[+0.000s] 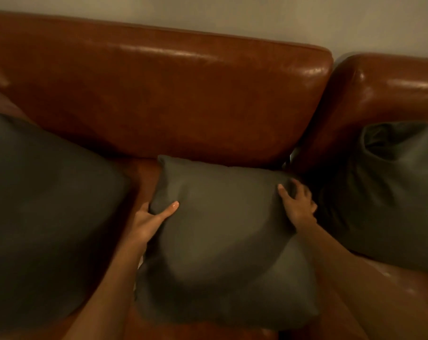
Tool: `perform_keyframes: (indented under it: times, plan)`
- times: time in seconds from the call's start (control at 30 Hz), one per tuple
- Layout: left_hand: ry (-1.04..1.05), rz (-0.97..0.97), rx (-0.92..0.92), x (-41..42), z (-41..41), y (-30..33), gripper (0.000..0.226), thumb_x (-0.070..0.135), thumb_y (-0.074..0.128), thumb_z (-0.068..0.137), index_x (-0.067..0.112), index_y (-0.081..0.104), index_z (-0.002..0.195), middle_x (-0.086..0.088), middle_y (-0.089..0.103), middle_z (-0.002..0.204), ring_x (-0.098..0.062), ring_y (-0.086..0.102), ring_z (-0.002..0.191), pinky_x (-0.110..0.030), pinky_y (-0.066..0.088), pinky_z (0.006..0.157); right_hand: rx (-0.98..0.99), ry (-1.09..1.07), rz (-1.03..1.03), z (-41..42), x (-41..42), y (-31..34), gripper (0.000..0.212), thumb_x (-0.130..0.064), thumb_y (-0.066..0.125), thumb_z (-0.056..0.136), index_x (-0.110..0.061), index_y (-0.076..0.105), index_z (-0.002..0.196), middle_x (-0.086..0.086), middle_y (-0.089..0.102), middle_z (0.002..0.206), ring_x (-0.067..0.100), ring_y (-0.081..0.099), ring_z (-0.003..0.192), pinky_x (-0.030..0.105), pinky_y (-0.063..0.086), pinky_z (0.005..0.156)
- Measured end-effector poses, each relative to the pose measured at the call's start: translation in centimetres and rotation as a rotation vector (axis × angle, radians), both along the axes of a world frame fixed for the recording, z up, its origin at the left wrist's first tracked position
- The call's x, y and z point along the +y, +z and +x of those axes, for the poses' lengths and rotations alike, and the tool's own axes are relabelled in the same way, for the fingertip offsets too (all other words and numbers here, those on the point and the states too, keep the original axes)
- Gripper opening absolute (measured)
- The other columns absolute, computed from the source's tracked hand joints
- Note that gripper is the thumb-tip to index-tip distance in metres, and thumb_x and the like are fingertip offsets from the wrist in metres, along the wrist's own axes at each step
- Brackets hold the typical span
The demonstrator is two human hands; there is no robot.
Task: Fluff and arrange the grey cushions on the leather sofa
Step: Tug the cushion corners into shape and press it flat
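Observation:
A grey middle cushion point(222, 241) lies on the seat of the brown leather sofa point(171, 94), its far edge against the backrest. My left hand point(151, 222) grips its left edge, thumb on top and fingers hidden underneath. My right hand point(297, 204) clasps its upper right corner, fingers curled around the fabric. A larger grey cushion point(43, 217) rests at the left, close to my left forearm. Another grey cushion point(389, 190) leans against the second backrest section at the right, its top dented.
A pale wall point(257, 15) rises behind the sofa. A dark gap point(306, 148) separates the two backrest sections. A strip of bare leather seat point(404, 290) shows at the lower right, in front of the right cushion.

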State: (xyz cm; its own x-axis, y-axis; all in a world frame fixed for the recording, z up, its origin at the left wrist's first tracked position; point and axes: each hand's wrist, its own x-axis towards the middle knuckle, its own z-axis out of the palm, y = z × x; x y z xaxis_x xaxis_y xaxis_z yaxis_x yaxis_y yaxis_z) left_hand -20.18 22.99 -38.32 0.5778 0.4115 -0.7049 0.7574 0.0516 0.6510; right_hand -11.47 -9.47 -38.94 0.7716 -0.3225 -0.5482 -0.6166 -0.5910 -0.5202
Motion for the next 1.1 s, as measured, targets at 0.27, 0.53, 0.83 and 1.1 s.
perform_keyframes:
  times: [0.27, 0.53, 0.83, 1.1]
  plan:
    - [0.012, -0.110, -0.047, 0.4, -0.3, -0.7, 0.061, 0.061, 0.078, 0.064, 0.037, 0.057, 0.116, 0.015, 0.063, 0.102, -0.010, 0.062, 0.094, -0.034, 0.048, 0.089, -0.006, -0.344, 0.367, -0.9, -1.4, -0.5, 0.078, -0.060, 0.054, 0.090, -0.039, 0.013, 0.153, 0.004, 0.025, 0.159, 0.033, 0.033, 0.140, 0.049, 0.029, 0.116]
    - [0.260, -0.058, -0.282, 1.3, 0.7, 1.8, 0.072, 0.069, 0.061, 0.076, 0.030, 0.047, 0.135, 0.006, 0.057, 0.123, -0.015, 0.056, 0.109, -0.043, 0.044, 0.102, -0.388, -0.278, 0.406, -0.5, 1.3, 3.7, 0.074, -0.055, 0.057, 0.091, -0.039, 0.018, 0.151, -0.001, 0.031, 0.155, 0.025, 0.036, 0.137, 0.035, 0.031, 0.107]
    - [0.203, -0.124, -0.533, 4.2, 7.7, 6.8, 0.082, 0.085, 0.059, 0.064, 0.035, 0.057, 0.130, 0.010, 0.061, 0.130, -0.012, 0.056, 0.121, -0.041, 0.040, 0.107, -0.597, -0.240, 0.593, 3.7, 3.6, 7.9, 0.076, -0.045, 0.055, 0.096, -0.032, 0.008, 0.154, -0.004, 0.026, 0.156, 0.007, 0.035, 0.128, 0.026, 0.033, 0.102]
    - [0.232, -0.220, -0.646, 3.7, 8.2, 7.2, 0.082, 0.081, 0.057, 0.069, 0.033, 0.053, 0.136, 0.009, 0.061, 0.132, -0.012, 0.055, 0.123, -0.043, 0.038, 0.109, -0.666, -0.171, 0.658, 2.7, 4.0, 7.4, 0.079, -0.047, 0.061, 0.092, -0.040, 0.009, 0.150, -0.003, 0.034, 0.153, 0.012, 0.043, 0.134, 0.037, 0.039, 0.112]
